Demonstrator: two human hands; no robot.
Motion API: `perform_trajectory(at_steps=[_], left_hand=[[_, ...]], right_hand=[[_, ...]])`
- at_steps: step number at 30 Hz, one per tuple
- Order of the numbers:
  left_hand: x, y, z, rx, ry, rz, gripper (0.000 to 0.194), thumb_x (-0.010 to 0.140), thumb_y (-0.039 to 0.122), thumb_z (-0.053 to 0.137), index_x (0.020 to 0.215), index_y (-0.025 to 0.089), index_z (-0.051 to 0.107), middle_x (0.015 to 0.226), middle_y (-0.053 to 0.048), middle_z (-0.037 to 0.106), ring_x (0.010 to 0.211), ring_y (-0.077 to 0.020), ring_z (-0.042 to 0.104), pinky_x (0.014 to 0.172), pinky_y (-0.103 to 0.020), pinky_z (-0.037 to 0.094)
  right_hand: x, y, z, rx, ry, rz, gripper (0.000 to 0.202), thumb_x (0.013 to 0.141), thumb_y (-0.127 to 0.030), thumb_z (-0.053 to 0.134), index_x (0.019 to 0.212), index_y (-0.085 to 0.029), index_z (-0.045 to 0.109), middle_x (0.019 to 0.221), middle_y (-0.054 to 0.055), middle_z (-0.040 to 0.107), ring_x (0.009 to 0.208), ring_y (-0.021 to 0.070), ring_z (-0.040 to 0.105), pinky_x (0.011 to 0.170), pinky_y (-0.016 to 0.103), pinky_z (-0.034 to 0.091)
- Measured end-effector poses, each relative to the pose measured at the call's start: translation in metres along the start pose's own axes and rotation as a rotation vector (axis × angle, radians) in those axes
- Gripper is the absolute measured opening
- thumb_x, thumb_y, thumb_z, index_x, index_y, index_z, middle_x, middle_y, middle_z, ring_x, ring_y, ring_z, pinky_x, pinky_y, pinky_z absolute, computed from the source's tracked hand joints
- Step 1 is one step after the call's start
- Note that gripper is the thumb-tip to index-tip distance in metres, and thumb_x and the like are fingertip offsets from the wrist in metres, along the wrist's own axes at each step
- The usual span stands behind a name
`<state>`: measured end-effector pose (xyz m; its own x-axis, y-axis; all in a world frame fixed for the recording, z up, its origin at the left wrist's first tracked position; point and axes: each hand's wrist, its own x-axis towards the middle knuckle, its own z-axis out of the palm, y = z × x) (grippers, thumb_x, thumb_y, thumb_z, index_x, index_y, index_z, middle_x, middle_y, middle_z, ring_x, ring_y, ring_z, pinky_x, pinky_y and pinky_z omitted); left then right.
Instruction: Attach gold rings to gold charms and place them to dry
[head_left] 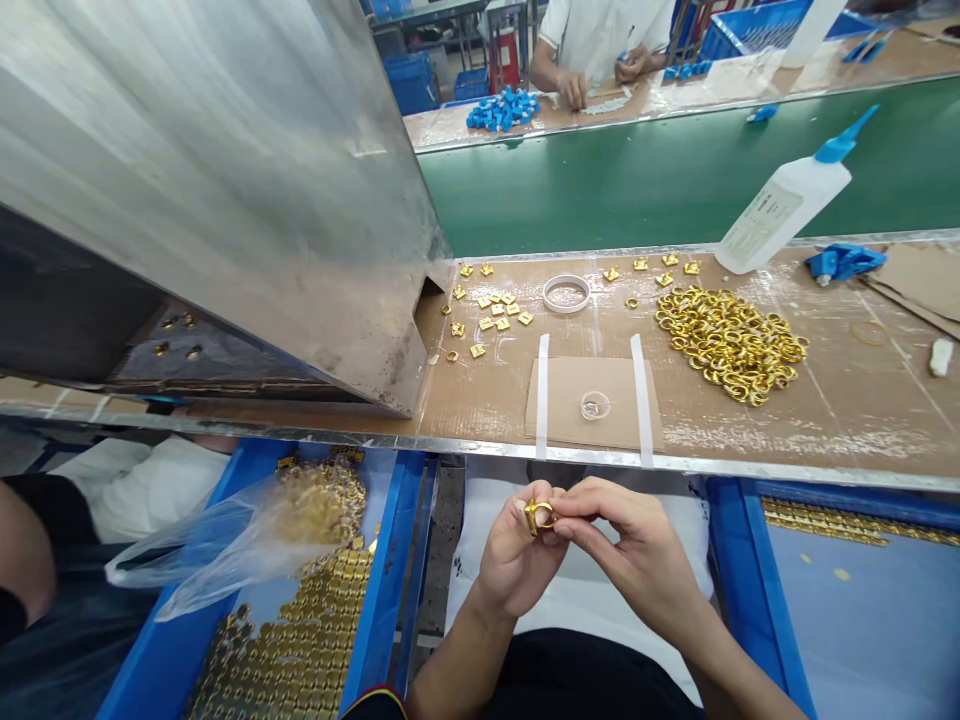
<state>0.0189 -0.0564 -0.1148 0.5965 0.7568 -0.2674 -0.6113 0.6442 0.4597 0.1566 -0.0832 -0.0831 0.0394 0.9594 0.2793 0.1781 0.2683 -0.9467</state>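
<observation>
A gold ring is pinched between my two hands, in front of the bench edge. My left hand grips its left side, where a flat gold part shows against the ring. The thumb and fingertips of my right hand close on the ring's right side. Beyond them, a small clear dish rests on a cardboard pad with two white tape strips. A heap of gold rings lies to the right on the bench. Small square gold pieces are scattered at the left.
A metal housing rises at the left. A white bottle with a blue nozzle leans at the back right. Blue trays flank my lap, the left with a plastic bag. Across the green belt, another person's hands work.
</observation>
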Motion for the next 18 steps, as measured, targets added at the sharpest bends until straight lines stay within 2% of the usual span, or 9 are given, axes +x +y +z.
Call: perform_trajectory(at_steps=[7,13,18], left_hand=[[0.000,0.001,0.004,-0.063,0.019,-0.037,0.049,0.074,0.044,0.089,0.066,0.018,0.049,0.065,0.006,0.033,0.061,-0.0098,0.033,0.078,-0.025,0.044],[0.000,0.000,0.006,-0.105,0.008,-0.050,0.044,0.076,0.040,0.088,0.067,0.018,0.052,0.066,0.005,0.037,0.065,-0.0112,0.038,0.077,-0.025,0.043],[0.000,0.000,0.005,-0.085,0.022,-0.067,0.047,0.076,0.044,0.087,0.068,0.018,0.049,0.066,0.005,0.036,0.065,-0.0119,0.039,0.077,-0.028,0.044]], right_hand=[[-0.004,0.001,0.005,-0.039,0.065,-0.055,0.013,0.098,-0.021,0.065,0.088,-0.023,0.073,0.075,0.003,0.074,0.067,0.0184,0.071,0.061,0.028,0.060],[-0.008,0.002,0.013,-0.044,0.102,-0.048,0.012,0.098,-0.020,0.066,0.086,-0.022,0.069,0.074,0.002,0.069,0.067,0.0167,0.067,0.060,0.027,0.057],[-0.011,0.005,0.020,-0.046,0.154,-0.027,0.012,0.098,-0.020,0.065,0.086,-0.021,0.068,0.075,0.002,0.068,0.065,0.0160,0.065,0.055,0.026,0.054]])
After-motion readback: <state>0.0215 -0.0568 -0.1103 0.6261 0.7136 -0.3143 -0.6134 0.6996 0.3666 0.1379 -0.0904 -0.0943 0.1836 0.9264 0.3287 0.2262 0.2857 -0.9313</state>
